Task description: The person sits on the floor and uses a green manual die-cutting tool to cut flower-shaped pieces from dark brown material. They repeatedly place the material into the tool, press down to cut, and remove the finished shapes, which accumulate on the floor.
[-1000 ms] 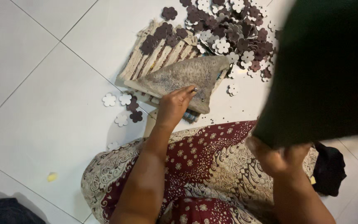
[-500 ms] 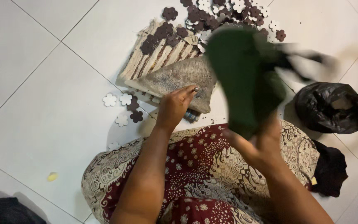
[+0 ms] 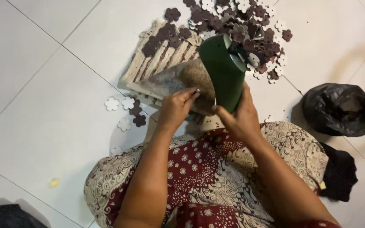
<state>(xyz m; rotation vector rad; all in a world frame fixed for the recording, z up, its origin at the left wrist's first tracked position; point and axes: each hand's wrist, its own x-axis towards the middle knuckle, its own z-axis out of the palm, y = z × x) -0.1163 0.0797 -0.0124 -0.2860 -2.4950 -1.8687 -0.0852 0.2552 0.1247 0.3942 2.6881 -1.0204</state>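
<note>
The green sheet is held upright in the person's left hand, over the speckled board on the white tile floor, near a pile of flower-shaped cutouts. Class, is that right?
Not quite. The head view shows the right hand holding the green sheet; the left hand rests on the speckled board. The rest stands.

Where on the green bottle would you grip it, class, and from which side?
Grip the green bottle round its lower body, from the side nearest the person. It is tilted away, its far end over the flower cutouts, and the right hand already wraps that near end.
</note>
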